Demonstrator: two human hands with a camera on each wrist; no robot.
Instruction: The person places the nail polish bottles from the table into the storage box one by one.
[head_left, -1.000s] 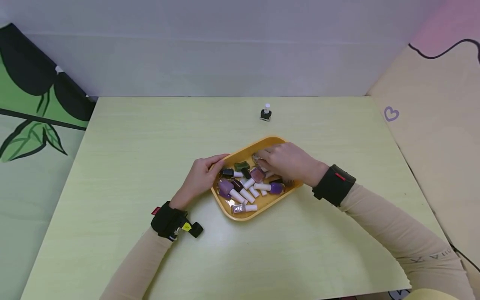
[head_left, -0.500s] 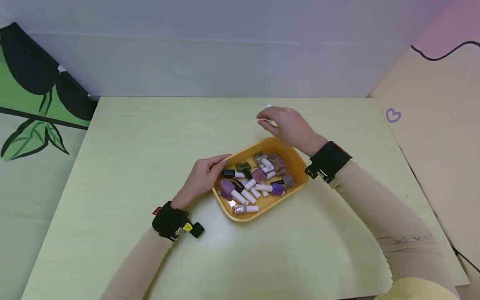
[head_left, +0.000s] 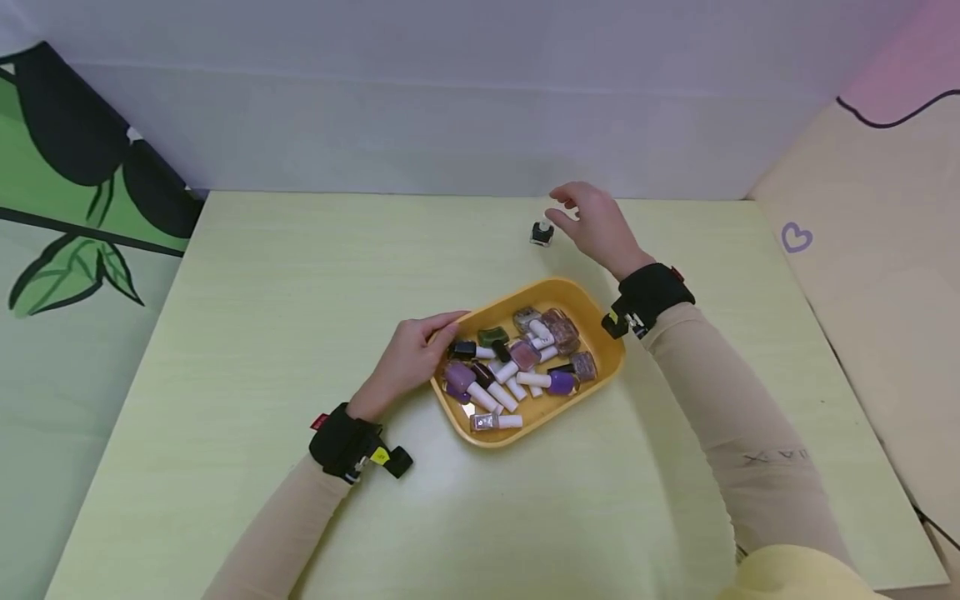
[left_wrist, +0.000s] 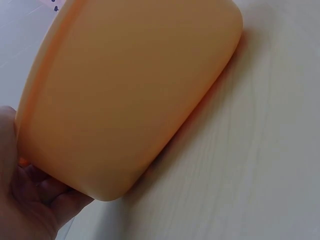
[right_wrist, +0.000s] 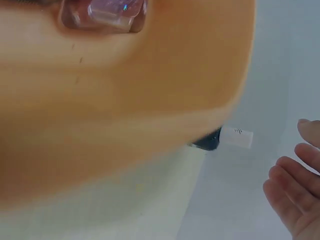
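My left hand (head_left: 411, 357) grips the left end of a yellow-orange plastic tray (head_left: 609, 354). In the left wrist view, its curled fingers (left_wrist: 67, 204) lie under the tray's corner. The tray holds several nail polish bottles, mostly white-capped, among them a purple one (head_left: 561, 382), a mauve one (head_left: 524, 355) and a glittery one (head_left: 561, 328). Behind the tray, a black nail polish bottle (head_left: 542, 234) stands upright with a white cap. My right hand (head_left: 596, 225) hovers just right of that bottle, thumb and fingers apart. The right wrist view shows nothing between them.
The pale wooden table (head_left: 300, 275) extends around the tray. A grey-blue wall (head_left: 375, 137) rises along its back edge, and a cream panel (head_left: 877, 275) stands on the right. At left is a wall painted with leaves (head_left: 75, 271).
My right hand has come out of the tray and moved back to beside the black bottle, its fingers spreading apart. My left hand keeps its grip on the tray.
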